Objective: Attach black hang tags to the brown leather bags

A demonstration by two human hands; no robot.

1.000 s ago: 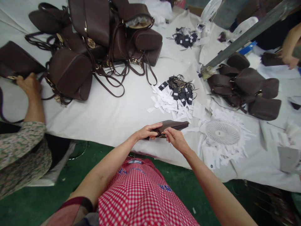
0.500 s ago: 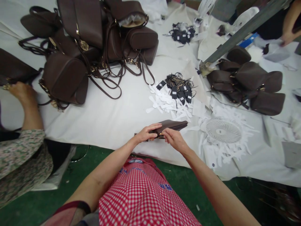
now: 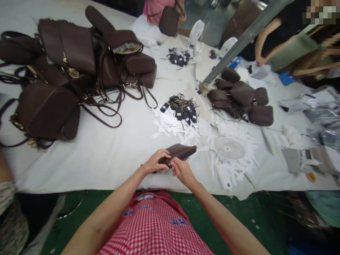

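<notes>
A small dark brown pouch (image 3: 180, 151) lies at the table's front edge, between my two hands. My left hand (image 3: 157, 161) is closed round its left end, thumb below and fingers on top. At the pouch's near side my right hand (image 3: 182, 170) pinches a small gold-coloured metal piece, perhaps a zipper pull; the fingers hide most of it. Just beyond the pouch lies a heap of white paper strips (image 3: 176, 128), with black hang tags (image 3: 183, 108) piled on its far side.
Brown handbags (image 3: 50, 109) with straps are heaped at the left. More brown bags (image 3: 241, 97) lie right of a slanted metal post (image 3: 239, 44). A white fan (image 3: 228, 148) rests among paper strips. Other people (image 3: 268, 39) work across the table.
The view has swung right, so the table's contents appear further left and more people show at the back. Both hands keep their hold on the pouch.
</notes>
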